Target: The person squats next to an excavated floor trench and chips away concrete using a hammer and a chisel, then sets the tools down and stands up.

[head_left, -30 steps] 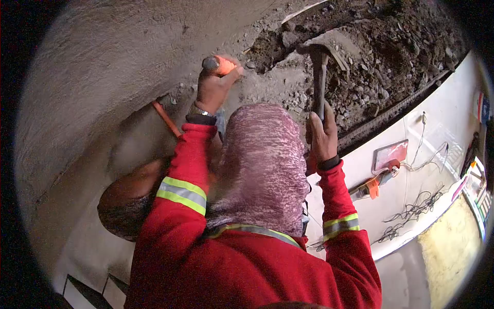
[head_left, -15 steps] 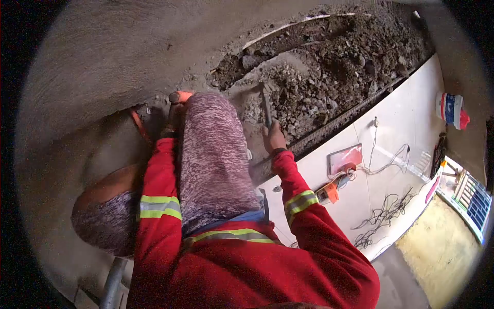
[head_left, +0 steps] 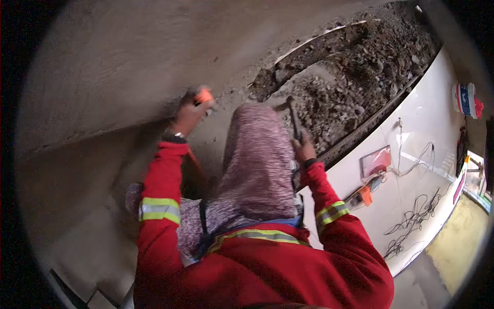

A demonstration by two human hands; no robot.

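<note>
My left hand [head_left: 190, 116] is closed around a small bright orange object [head_left: 204, 95], raised by the rough grey wall; its kind is unclear, and the hand is a little smeared by motion. To the right of my raised knee, my right hand [head_left: 304, 147] grips the handle of a hammer [head_left: 294, 117]. The hammer's head lies toward the edge of the broken, rubble-filled strip [head_left: 345, 85]. Below my left wrist runs a thin orange-red strip [head_left: 196, 164], partly hidden by my leg.
A white panelled surface [head_left: 411, 154] borders the rubble on the right. On it are tangled black cables [head_left: 414, 219], a pinkish square plate [head_left: 375, 162] and an orange device [head_left: 366, 195] with cords. Farther off stands a white-and-blue bucket [head_left: 465, 100]. Dark bars [head_left: 67, 288] show at lower left.
My left hand has risen away from beside my knee with the orange object, turning so that its back shows. The view has shifted, and my left leg has moved in closer. My right hand still holds the hammer.
</note>
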